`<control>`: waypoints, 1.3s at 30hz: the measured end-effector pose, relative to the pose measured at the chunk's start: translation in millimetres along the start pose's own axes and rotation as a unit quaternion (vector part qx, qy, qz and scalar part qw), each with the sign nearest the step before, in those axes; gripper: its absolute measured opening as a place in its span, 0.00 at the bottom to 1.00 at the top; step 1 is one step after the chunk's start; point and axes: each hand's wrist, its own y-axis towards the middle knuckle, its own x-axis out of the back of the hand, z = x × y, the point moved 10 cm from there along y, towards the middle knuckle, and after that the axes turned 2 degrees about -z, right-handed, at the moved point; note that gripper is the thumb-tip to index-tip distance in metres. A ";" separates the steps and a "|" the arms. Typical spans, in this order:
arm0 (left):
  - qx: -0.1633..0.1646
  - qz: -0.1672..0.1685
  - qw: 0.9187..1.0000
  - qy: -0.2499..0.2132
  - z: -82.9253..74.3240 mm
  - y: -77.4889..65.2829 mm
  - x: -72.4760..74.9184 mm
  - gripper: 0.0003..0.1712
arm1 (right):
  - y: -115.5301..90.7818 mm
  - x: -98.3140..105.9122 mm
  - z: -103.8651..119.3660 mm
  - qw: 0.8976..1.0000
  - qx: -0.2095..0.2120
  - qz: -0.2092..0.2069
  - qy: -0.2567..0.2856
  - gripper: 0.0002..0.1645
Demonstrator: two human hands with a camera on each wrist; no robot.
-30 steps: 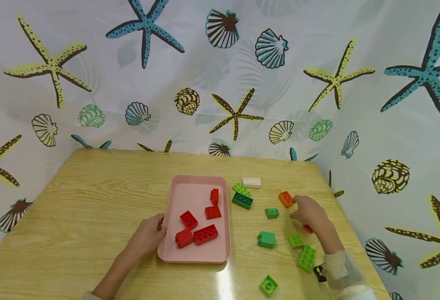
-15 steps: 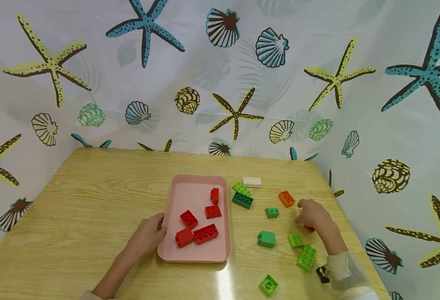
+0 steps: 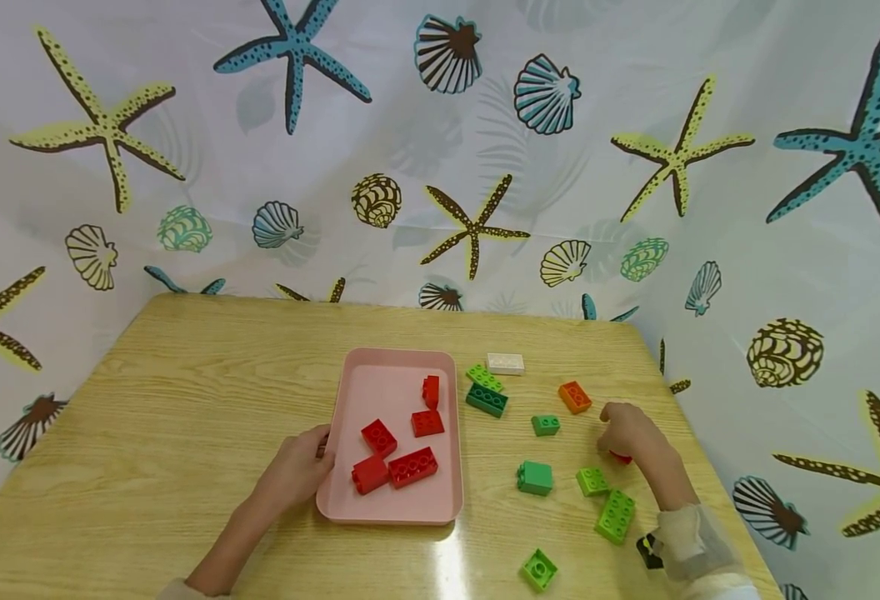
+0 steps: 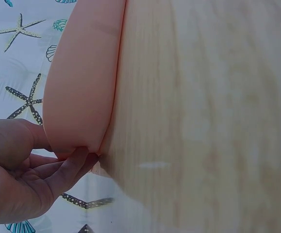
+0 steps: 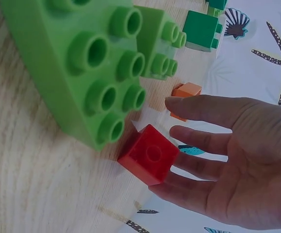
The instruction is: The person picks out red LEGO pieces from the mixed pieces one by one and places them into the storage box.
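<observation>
My left hand grips the left side of a pink tray, thumb on one side and curled fingers on the other in the left wrist view. Inside the tray lie several red bricks, among them a long one. On the table's right side, my right hand is over another red brick, mostly covered in the head view. From the right wrist, its fingers extend along the brick's far side, the lower ones at its edge, while the thumb stands apart from it.
Near the right hand lie an orange brick, a small light green brick and a larger one. Green bricks and a whitish brick are spread right of the tray. A patterned cloth hangs behind the table.
My right hand has drawn back from beside the orange brick, slightly right and nearer to me, over the red brick. My left hand and the tray have stayed put.
</observation>
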 end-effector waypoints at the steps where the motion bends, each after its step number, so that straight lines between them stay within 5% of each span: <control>1: 0.000 0.000 1.000 0.000 -0.4 -0.1 0.4 0.21 | -0.3 -0.1 -0.6 1.000 -0.001 0.000 0.003 0.27; 12: 0.009 0.005 1.000 0.001 -0.5 -0.2 -0.4 0.22 | -9.8 -5.0 -9.1 0.999 -0.016 0.007 0.039 0.26; 20: 0.009 0.006 1.000 0.001 -0.6 -1.6 -0.7 0.22 | -11.7 -9.3 -18.4 0.999 -0.008 -0.015 0.045 0.08; 39: 0.005 0.003 1.000 0.001 0.3 -0.6 -1.0 0.22 | -8.1 -0.9 -18.1 0.999 0.001 -0.030 0.035 0.02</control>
